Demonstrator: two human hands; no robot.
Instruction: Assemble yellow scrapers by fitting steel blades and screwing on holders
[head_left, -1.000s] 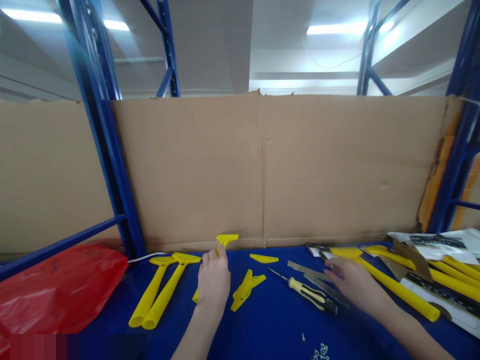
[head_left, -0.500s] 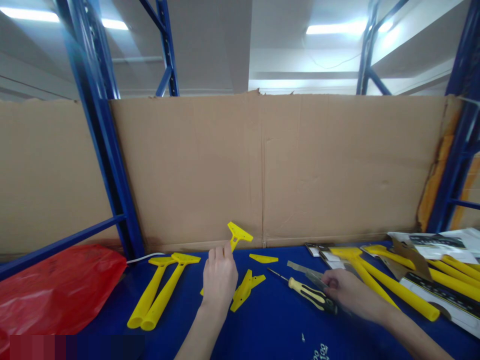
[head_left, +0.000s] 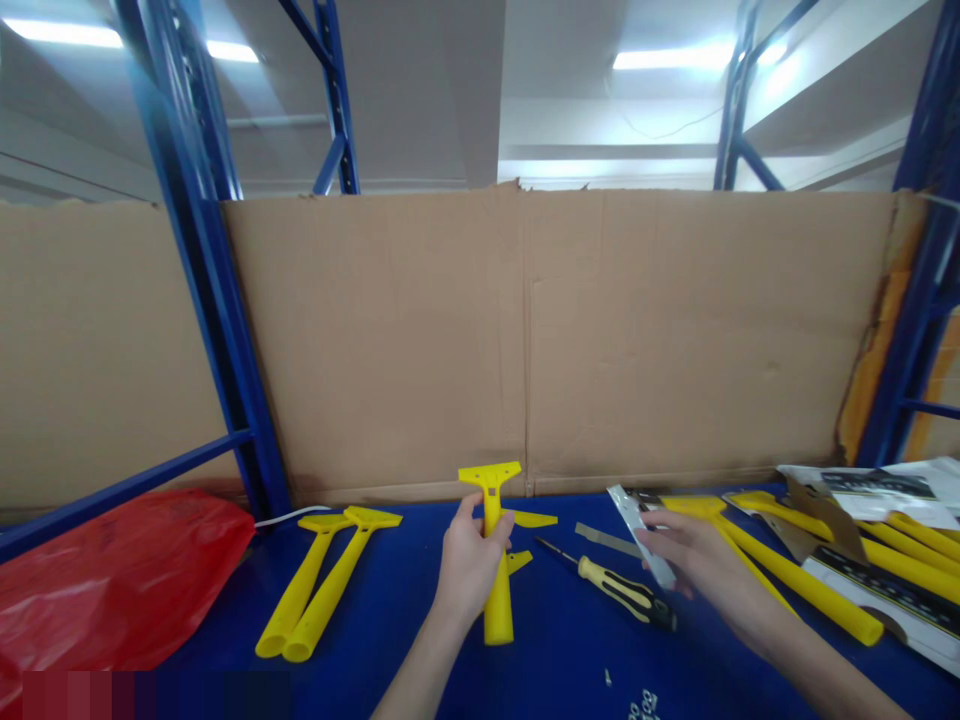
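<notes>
1. Head view: the fingers (head_left: 469, 506) of my left hand (head_left: 466, 570) grasp a yellow scraper handle (head_left: 498, 615) below its neck, its wide head beyond my fingertips and its thick grip running back toward me.
2. My right hand (head_left: 701, 555) pinches a pale, shiny strip (head_left: 626, 508), one end slanting out past the fingertips, above the blue table (head_left: 540, 665).
3. Between my hands lie a metal blade (head_left: 606, 540) and, just beside it, a screwdriver (head_left: 619, 590); two yellow plates, one (head_left: 536, 519) beyond the other (head_left: 519, 562), rest near the held handle, the nearer partly hidden behind it.
4. At left, two more yellow handles (head_left: 330, 590) lie side by side, near a red plastic bag (head_left: 127, 575), its contents hidden from view.
5. At right, further yellow handles (head_left: 814, 587) lie among printed packaging (head_left: 892, 605) and a brown card piece (head_left: 834, 520); whether any sit inside, I cannot tell.
</notes>
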